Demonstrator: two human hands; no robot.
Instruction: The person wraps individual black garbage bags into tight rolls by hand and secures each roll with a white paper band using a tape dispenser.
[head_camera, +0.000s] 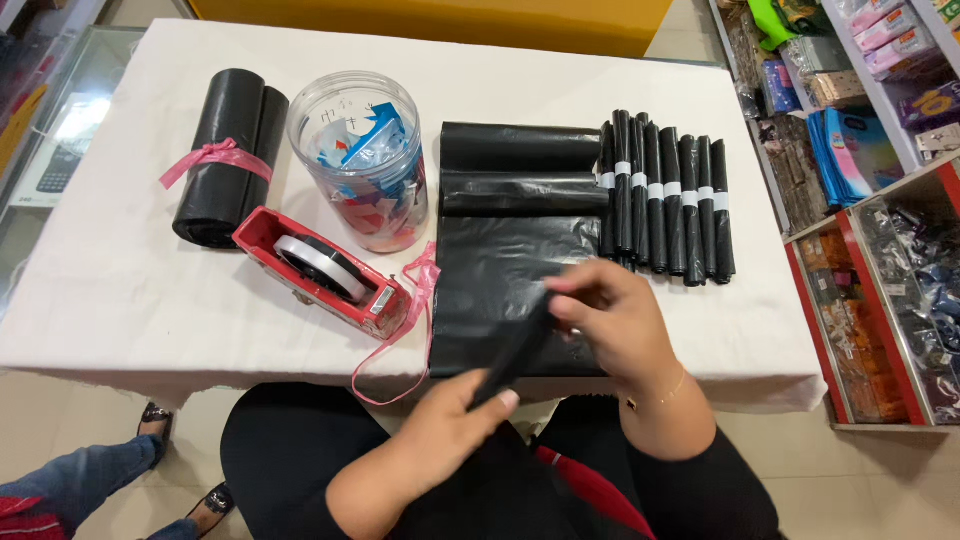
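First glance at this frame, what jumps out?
Both hands at the near table edge: the left hand and right hand grip a rolled black bag between them, over a stack of flat black bags. Behind that, to the right, a row of finished rolls banded in white tape. To the left lie a red tape dispenser and a clear jar of coloured scraps.

White desk (120, 290) bearing a red tape dispenser (322, 272), a clear jar (360, 160) of coloured scraps, a ribbon-tied black bundle (228, 155), and taped black rolls (668, 200).
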